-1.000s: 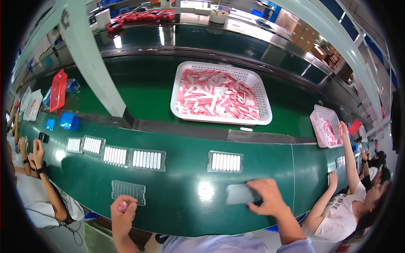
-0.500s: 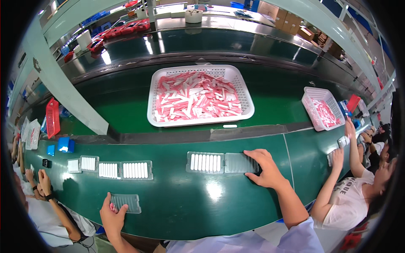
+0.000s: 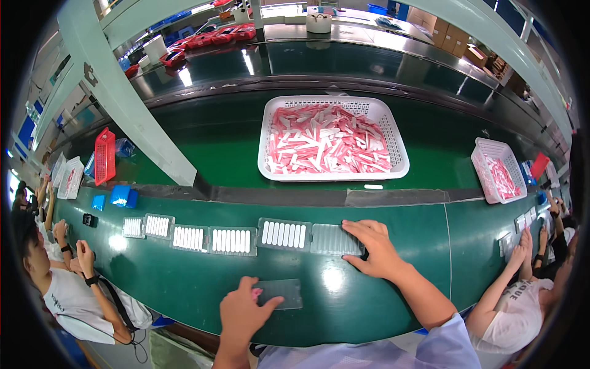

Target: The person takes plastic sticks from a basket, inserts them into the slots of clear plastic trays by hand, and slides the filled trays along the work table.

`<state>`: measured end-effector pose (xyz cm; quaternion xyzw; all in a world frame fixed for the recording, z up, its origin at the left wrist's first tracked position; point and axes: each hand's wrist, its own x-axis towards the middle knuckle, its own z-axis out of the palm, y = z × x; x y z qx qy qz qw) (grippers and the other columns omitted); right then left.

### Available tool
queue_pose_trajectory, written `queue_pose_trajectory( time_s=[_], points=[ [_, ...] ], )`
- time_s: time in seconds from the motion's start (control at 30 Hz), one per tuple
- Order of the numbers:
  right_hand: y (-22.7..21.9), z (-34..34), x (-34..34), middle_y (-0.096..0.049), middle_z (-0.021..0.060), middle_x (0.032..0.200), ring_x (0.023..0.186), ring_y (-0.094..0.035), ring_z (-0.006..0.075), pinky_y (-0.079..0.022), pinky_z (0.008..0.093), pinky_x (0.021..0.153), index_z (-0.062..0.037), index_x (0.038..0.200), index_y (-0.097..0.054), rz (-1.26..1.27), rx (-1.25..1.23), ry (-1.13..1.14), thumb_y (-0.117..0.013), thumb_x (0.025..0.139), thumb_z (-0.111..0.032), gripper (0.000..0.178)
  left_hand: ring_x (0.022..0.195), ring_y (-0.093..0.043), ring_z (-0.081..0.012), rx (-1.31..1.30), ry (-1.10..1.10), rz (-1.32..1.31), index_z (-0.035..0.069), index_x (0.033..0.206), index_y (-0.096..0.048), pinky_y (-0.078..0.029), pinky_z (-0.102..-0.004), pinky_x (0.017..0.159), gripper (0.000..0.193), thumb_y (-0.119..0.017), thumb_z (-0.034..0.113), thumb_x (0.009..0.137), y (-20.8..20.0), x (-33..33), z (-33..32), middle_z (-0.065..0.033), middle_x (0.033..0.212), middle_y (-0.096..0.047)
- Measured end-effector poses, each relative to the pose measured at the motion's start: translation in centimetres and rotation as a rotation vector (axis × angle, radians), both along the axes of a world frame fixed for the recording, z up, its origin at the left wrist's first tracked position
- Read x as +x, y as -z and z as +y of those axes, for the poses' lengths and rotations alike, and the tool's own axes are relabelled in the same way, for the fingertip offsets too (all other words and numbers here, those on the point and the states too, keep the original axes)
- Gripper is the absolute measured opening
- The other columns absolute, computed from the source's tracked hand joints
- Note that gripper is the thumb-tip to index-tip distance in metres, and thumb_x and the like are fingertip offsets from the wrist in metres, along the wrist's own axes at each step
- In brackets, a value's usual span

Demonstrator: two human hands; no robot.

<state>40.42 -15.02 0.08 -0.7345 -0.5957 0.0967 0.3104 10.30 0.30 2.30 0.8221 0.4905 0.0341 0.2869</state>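
My right hand has its thumb and fingers closed round the right end of an open clear plastic case lying flat. White sticks stand side by side in the case's left half; its ribbed right half holds none. Lower down, my left hand grips the left end of another clear plastic case, which shows no white sticks. Something small and pink shows at its fingers, too small to name. Left of the open case runs a row of several filled cases.
Beyond the ledge stands a white basket heaped with pink and white strips, a lone white stick before it. A smaller basket is at right. Blue boxes and a metal post are at left. Co-workers sit at both sides.
The view has swung left. My right hand has slid the open case leftward, up against the row of filled cases. My left hand has carried its case rightward, below the open one.
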Motion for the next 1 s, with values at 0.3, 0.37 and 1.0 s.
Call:
queue_pose_trajectory(
  time_s=[0.3, 0.37, 1.0],
  points=[
    [-0.9, -2.1, 0.5, -0.057, 0.0103, 0.15, 0.14, -0.05, 0.0325, -0.034, 0.0471, 0.112, -0.0089, 0.145, -0.054, -0.004, -0.052, 0.053, -0.078, 0.085, -0.016, 0.065, 0.069, -0.069, -0.0208, -0.23, 0.299, -0.305, 0.001, 0.126, -0.063, -0.054, -0.0308, 0.067, 0.053, -0.079, 0.038, 0.091, 0.8, 3.4, -1.7, -0.0057, 0.082, -0.071],
    [-1.2, -2.5, 0.5, -0.054, 0.0114, 0.153, 0.144, -0.046, 0.0344, -0.032, 0.0491, 0.114, -0.0079, 0.147, -0.052, 0.007, -0.089, 0.021, -0.08, 0.082, -0.016, 0.071, 0.069, -0.065, -0.0186, -0.508, 0.264, -0.531, 0.0, 0.128, -0.062, -0.05, -0.0281, 0.063, 0.044, -0.072, 0.028, 0.096, 1.6, 2.3, -1.6, -0.005, 0.083, -0.068],
    [-0.5, -4.2, -9.7, -0.063, 0.0015, 0.135, 0.121, -0.058, 0.0231, -0.039, 0.0419, 0.098, -0.0197, 0.114, -0.075, -0.145, -0.054, -0.131, -0.081, 0.081, -0.037, 0.038, 0.105, -0.069, -0.0244, -1.605, -0.125, -1.011, -0.002, 0.149, -0.045, -0.048, -0.0257, 0.059, 0.046, -0.055, 0.003, 0.104, 2.4, 1.4, -0.4, -0.0172, 0.125, -0.067]
  ],
)
